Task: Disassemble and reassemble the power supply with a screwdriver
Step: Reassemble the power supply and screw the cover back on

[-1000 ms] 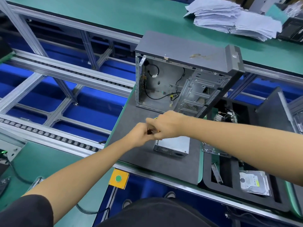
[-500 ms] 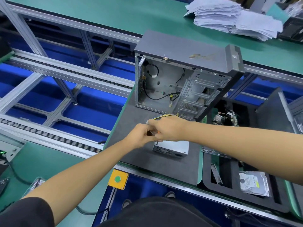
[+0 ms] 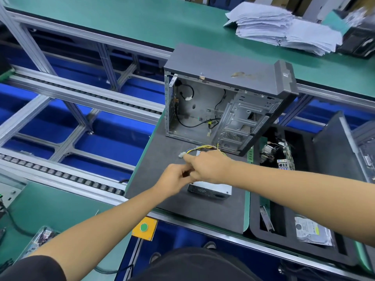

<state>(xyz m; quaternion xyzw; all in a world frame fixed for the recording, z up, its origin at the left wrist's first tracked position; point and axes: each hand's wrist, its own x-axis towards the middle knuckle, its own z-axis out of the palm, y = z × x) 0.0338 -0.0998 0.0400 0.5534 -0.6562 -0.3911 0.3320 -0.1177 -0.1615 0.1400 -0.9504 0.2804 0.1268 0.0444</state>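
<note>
- Two hands meet over the power supply, which lies on the dark mat in the middle of the frame, out of the computer case that stands open just behind it.
- The left hand has its fingers curled in toward the right hand; whether it pinches anything I cannot tell, as a dark bit between the two hands is too small to read.
- The right hand is closed with its fingers bent, touching the left; what it holds, if anything, is hidden.
- A bundle of yellow wires with a white plug runs from the power supply just above the right hand.
- No screwdriver can be made out.
- Judging by this, removal from the case is done: the case bay is bare but for a few loose black cables.
- Refitting the power supply and driving its screws seems to be left.
- A hard drive sits in the black tray at lower right, and paper stacks lie on the green surface at upper right.
</note>
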